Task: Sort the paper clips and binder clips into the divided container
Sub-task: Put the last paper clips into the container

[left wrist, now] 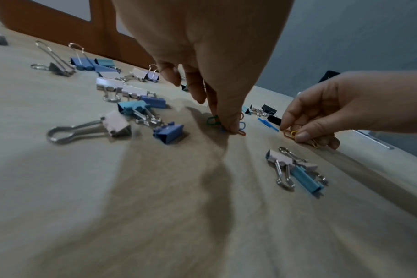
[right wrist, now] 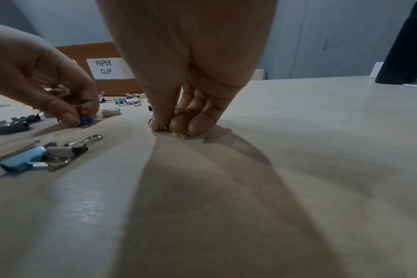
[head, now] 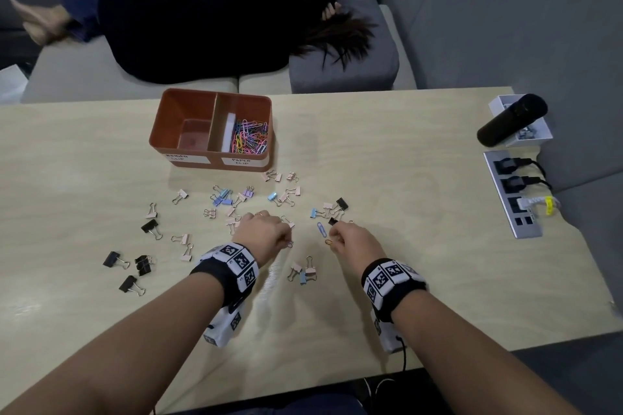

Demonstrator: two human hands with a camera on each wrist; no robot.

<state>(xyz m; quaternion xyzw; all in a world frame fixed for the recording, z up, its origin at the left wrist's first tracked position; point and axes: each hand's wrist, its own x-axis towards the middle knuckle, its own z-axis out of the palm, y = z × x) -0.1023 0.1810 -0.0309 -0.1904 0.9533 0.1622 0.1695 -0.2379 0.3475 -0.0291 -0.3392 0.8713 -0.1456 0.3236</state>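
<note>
The orange divided container (head: 158,131) stands at the table's far middle. Its left bin, labelled for binder clips, is bare, and coloured paper clips (head: 251,138) fill the right bin. Binder clips (head: 222,197) in pink, blue and black lie scattered in front of it. My left hand (head: 287,241) pinches a small bunch of green, blue and red paper clips (left wrist: 240,125) against the table. A little to its right, my right hand (head: 332,239) pinches yellow and orange paper clips (left wrist: 292,133) with its fingertips (right wrist: 176,126) down on the table. A loose blue paper clip (head: 321,229) lies between the hands.
A black bottle (head: 512,120) lies across a white box at the far right, with a power strip (head: 512,194) and cables in front of it. A person (head: 202,20) lies on the sofa behind the table. Three binder clips (head: 303,271) lie between my wrists.
</note>
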